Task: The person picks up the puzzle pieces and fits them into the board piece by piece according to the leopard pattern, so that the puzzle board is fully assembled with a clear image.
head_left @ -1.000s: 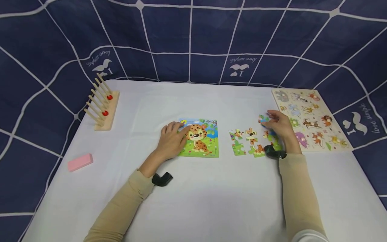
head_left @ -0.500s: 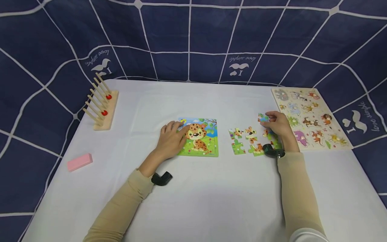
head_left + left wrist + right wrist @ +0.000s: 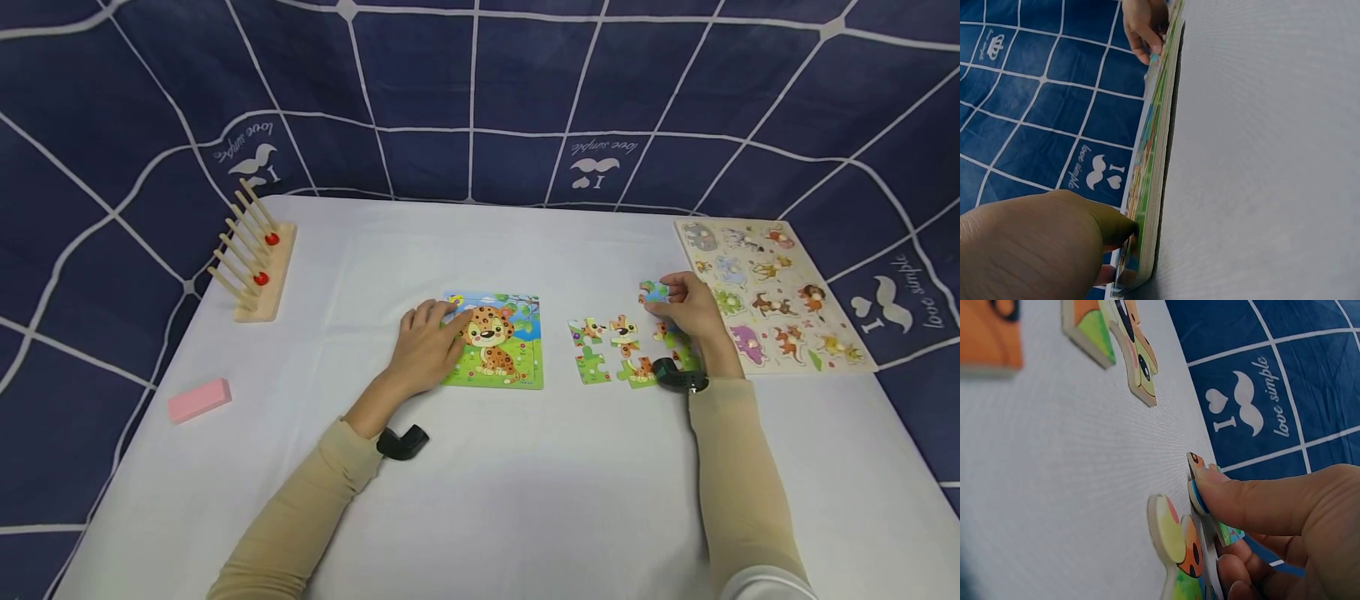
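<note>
My left hand (image 3: pixel 426 348) rests on the left side of a leopard jigsaw puzzle (image 3: pixel 498 354); in the left wrist view its thumb lies on the printed face of the board (image 3: pixel 1154 206). To the right, my right hand (image 3: pixel 693 308) pinches a blue and green puzzle piece (image 3: pixel 652 292) between thumb and fingers. The right wrist view has this piece (image 3: pixel 1230 534) partly covered by the thumb, close to the table. Several loose pieces lie between the board and my right hand, among them a green one (image 3: pixel 592 367) and an orange-and-white one (image 3: pixel 624 332).
A wooden animal peg puzzle (image 3: pixel 772 300) lies at the right, beyond my right hand. On the far left stands a wooden rack (image 3: pixel 270 279) of upright pegs with two red beads. Nearer is a pink block (image 3: pixel 199 401). A blue checked cloth (image 3: pixel 420 83) hangs behind the white table (image 3: pixel 480 500).
My right fingers have settled onto the blue and green piece and shifted it slightly, so more of it shows. The left hand stays where it was on the board.
</note>
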`<state>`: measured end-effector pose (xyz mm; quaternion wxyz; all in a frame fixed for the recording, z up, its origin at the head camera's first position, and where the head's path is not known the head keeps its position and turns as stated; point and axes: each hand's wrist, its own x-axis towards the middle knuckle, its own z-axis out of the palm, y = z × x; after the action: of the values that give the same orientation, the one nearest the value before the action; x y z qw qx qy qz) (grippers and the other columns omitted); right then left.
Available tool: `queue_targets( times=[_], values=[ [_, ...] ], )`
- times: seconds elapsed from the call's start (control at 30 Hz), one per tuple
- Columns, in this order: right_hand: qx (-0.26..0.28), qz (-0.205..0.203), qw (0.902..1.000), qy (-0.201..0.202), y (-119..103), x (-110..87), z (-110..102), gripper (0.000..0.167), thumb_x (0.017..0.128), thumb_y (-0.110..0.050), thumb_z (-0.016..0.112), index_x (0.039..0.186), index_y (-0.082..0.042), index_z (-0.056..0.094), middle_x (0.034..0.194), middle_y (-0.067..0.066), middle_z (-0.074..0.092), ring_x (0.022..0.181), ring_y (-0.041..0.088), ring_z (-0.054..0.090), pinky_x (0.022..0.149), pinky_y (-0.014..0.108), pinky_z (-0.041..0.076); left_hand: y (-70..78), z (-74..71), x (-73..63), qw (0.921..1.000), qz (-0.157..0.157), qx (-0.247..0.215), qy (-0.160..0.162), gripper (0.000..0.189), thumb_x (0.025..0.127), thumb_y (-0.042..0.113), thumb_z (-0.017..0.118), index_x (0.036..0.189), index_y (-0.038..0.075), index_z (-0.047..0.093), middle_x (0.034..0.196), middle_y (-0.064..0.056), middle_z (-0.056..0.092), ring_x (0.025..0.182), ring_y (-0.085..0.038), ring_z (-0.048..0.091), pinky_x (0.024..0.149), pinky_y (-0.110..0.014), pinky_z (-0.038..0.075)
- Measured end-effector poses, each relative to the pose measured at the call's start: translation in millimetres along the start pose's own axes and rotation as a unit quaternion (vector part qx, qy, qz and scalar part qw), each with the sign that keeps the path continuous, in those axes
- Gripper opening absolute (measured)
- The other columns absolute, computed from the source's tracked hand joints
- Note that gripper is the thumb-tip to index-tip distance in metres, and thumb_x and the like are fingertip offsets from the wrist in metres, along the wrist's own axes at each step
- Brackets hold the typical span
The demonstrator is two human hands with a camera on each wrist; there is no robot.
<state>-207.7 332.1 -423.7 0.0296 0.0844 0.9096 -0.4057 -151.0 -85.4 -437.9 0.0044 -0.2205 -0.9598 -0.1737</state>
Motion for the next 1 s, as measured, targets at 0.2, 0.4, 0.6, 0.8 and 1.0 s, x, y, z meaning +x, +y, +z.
queue_targets(
  times=[0.2, 0.4, 0.6, 0.8, 1.0],
  values=[
    [-0.006, -0.005, 1.0000, 0.004, -2, -1.6, -1, 0.053, 0.085, -0.006, 0.072, 0.131, 0.007, 0.048, 0.106, 0.008, 0.045, 0.087, 0.015, 0.040, 0.073, 0.019, 0.038, -0.2, -0.7, -0.6, 1.0000, -0.001, -0.002, -0.001, 0.044, 0.100, 0.023, 0.050, 0.145, 0.018, 0.049, 0.144, -0.012, 0.044, 0.138, -0.036, 0.030, 0.110, -0.060, 0.023],
    [0.001, -0.002, 0.9997, 0.022, -2, -1.6, 0, 0.050, 0.085, -0.002, 0.071, 0.129, 0.006, 0.051, 0.104, 0.006, 0.047, 0.082, 0.009, 0.044, 0.065, 0.012, 0.040, 0.1, -1.2, -0.9, 1.0000, -0.002, -0.001, -0.003, 0.045, 0.101, 0.024, 0.049, 0.145, 0.018, 0.049, 0.144, -0.012, 0.043, 0.137, -0.036, 0.030, 0.110, -0.059, 0.023],
    [0.016, 0.004, 0.9993, 0.032, 0, -1.2, -2, 0.045, 0.086, 0.001, 0.067, 0.128, 0.004, 0.052, 0.101, 0.004, 0.047, 0.078, 0.006, 0.046, 0.063, 0.012, 0.043, -0.5, -0.5, -0.9, 1.0000, 0.001, -0.003, 0.003, 0.044, 0.100, 0.024, 0.050, 0.144, 0.018, 0.050, 0.144, -0.012, 0.044, 0.137, -0.036, 0.031, 0.109, -0.059, 0.024],
    [0.040, 0.023, 0.9973, 0.057, -6, -3.4, -4, 0.043, 0.087, -0.001, 0.067, 0.128, 0.002, 0.053, 0.099, 0.000, 0.047, 0.077, 0.004, 0.048, 0.062, 0.013, 0.045, -0.5, -0.3, -1.1, 0.9999, 0.004, -0.007, 0.007, 0.044, 0.100, 0.024, 0.050, 0.144, 0.018, 0.051, 0.143, -0.012, 0.044, 0.137, -0.037, 0.031, 0.108, -0.058, 0.025],
    [0.087, -0.005, 0.9943, 0.061, -34, -11.6, 4, 0.040, 0.088, -0.005, 0.067, 0.126, 0.003, 0.056, 0.097, -0.002, 0.048, 0.072, 0.002, 0.050, 0.061, 0.015, 0.044, -0.1, -0.6, -0.2, 1.0000, 0.002, -0.002, 0.004, 0.044, 0.101, 0.025, 0.050, 0.144, 0.019, 0.050, 0.143, -0.012, 0.044, 0.136, -0.036, 0.031, 0.108, -0.057, 0.025]
  ],
)
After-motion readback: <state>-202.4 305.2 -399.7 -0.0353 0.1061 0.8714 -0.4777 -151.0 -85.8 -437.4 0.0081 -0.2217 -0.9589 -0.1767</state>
